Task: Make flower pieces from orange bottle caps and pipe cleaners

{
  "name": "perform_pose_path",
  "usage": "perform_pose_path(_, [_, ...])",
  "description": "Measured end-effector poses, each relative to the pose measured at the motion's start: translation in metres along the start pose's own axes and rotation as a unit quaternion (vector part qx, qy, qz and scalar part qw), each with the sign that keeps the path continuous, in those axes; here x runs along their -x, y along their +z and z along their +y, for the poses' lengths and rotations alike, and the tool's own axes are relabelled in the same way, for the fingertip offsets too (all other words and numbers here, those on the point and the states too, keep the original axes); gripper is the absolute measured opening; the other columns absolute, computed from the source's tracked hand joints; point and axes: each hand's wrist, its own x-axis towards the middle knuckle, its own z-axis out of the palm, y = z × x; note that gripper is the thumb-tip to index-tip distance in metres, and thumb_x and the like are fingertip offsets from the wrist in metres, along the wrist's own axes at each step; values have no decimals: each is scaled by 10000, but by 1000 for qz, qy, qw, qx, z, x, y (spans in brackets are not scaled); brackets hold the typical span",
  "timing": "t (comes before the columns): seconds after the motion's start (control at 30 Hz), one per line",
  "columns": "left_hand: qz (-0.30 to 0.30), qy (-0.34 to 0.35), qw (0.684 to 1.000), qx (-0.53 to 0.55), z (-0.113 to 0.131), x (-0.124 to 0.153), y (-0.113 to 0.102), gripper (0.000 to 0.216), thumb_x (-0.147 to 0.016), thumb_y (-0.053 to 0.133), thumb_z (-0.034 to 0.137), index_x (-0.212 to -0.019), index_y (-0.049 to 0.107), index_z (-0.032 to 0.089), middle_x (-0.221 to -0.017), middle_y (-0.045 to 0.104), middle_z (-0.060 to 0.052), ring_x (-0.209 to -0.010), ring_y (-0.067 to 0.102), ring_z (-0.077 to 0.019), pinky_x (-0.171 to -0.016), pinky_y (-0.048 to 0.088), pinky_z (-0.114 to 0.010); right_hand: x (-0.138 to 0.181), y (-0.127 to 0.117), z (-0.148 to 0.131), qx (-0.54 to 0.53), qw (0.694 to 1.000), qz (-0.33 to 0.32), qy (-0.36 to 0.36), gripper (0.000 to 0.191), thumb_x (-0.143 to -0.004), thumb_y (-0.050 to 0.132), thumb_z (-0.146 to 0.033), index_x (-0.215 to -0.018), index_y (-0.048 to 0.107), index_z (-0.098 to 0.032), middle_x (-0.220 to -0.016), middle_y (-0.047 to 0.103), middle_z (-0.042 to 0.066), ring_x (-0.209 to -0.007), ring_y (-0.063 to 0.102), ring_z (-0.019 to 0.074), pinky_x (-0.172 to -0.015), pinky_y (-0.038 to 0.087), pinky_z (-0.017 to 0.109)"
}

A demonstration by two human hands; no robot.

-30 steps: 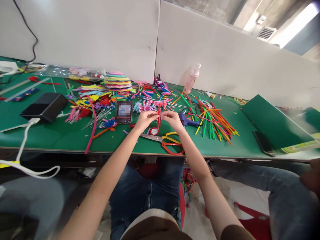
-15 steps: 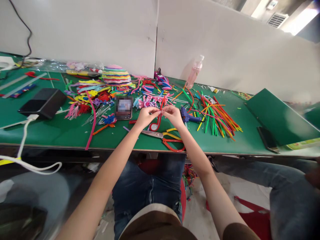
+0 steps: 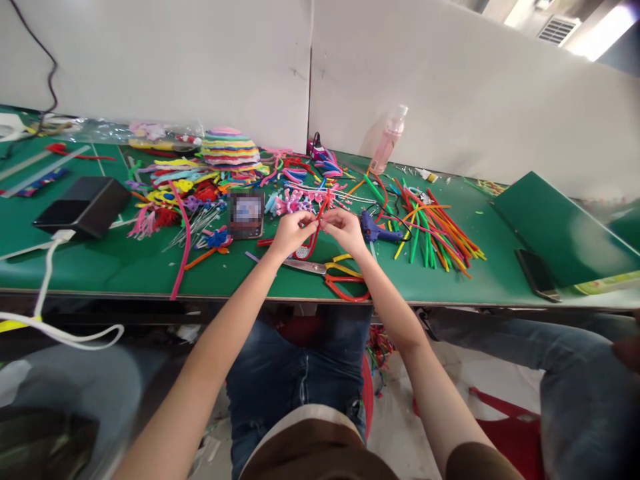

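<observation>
Left hand (image 3: 291,232): raised just above the green table (image 3: 115,263), fingers pinched on the red pipe cleaner (image 3: 317,230).
Right hand (image 3: 344,229): close beside the left, fingertips nipping the same red pipe cleaner near its upper end.
Red pipe cleaner: held between both hands, bent into a loop hanging down toward the table edge.
Scissors (image 3: 335,273): flat on the table just below the hands, red and yellow handles to the right.
Glue gun (image 3: 379,231): blue, just right of the right hand.
Loose sticks (image 3: 433,230): multicoloured pile further right.
Phone (image 3: 247,214): left of the left hand.
Pink bottle (image 3: 387,140): upright by the back wall.
</observation>
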Motion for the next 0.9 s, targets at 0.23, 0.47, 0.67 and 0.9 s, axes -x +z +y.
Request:
perform_pose_path(0.23, [-22, 8, 1000, -15, 2, 1, -1, 291, -761, 612, 415, -814, 694, 141, -800, 714, -65, -743, 627, -192, -684, 452, -266, -3, -4, -2, 83, 996, -4, -30, 360, -729, 640, -526, -725, 608, -167, -626, 609, -3, -561, 528, 107, -542, 419, 247])
perform_pose_path(0.47, [-97, -8, 995, -25, 2, -1, -3, 419, -793, 556, 520, -795, 730, 139, -822, 741, -59, -792, 655, -226, -743, 474, -294, -4, -6, 0, 143, 988, -29, -45, 408, -791, 549, -575, -694, 557, -178, -615, 575, -19, -583, 501, 106, -573, 395, 238])
perform_pose_path(0.67, [-99, -37, 994, 39, -2, -3, -4, 428, -708, 644, 575, -786, 720, 161, -834, 739, -65, -800, 658, -229, -766, 485, -313, -1, -13, -20, 231, 968, -69, -74, 351, -883, 450, -457, -792, 623, -166, -724, 619, 11, -689, 544, 127, -640, 415, 245])
perform_pose_path(0.9, [-2, -37, 999, 28, -6, -4, -6, 294, -746, 628, 438, -693, 687, 154, -717, 717, -57, -707, 646, -204, -694, 481, -295, 60, -35, -68, 546, 785, -284, 70, 316, -717, 669, -314, -993, 603, -174, -1001, 661, 84, -864, 627, 219, -686, 446, 285])
